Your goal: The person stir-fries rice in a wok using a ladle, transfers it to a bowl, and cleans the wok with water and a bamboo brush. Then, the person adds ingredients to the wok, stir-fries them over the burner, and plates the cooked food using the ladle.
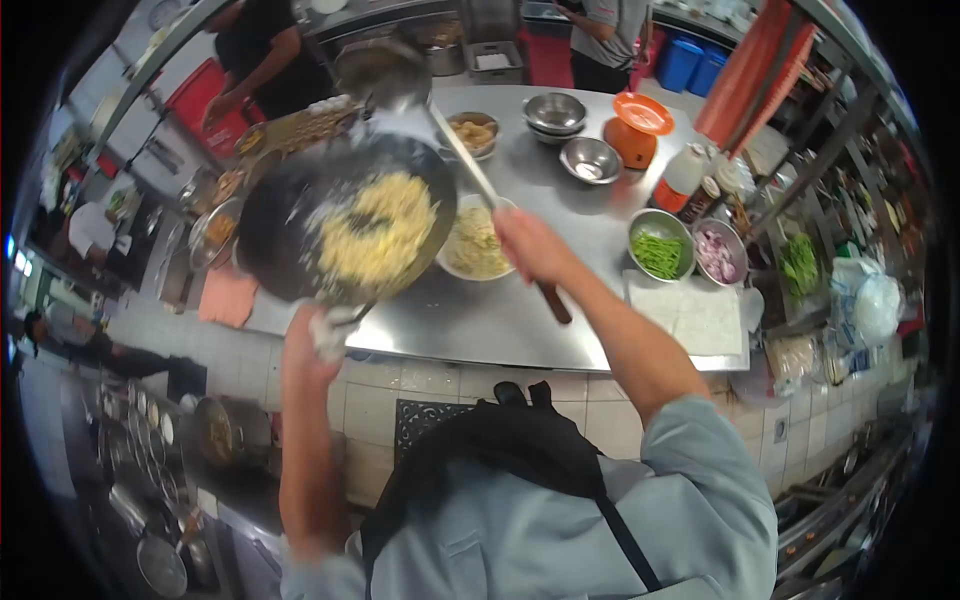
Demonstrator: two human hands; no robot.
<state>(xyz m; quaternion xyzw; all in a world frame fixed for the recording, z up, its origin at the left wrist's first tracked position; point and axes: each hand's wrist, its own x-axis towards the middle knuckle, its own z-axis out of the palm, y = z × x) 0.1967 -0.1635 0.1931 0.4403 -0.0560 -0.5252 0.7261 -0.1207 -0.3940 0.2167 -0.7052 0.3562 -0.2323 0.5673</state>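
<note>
My left hand (312,345) is closed round a white cloth at the handle of a dark wok (280,220), which is held up over the steel table. Pale yellow food (385,240), possibly noodles, lies in the wok. My right hand (530,245) grips the long handle of a ladle (385,78), whose blurred bowl is above the wok's far rim. Between the wok and my right hand, a white bowl (475,245) of similar pale food stands on the table, partly hidden.
Steel bowls (592,160) and an orange scale (632,132) stand at the back of the table (530,320). To the right are a bowl of green vegetables (660,245), a bowl of onions (718,252) and bottles. People (270,70) stand beyond the table.
</note>
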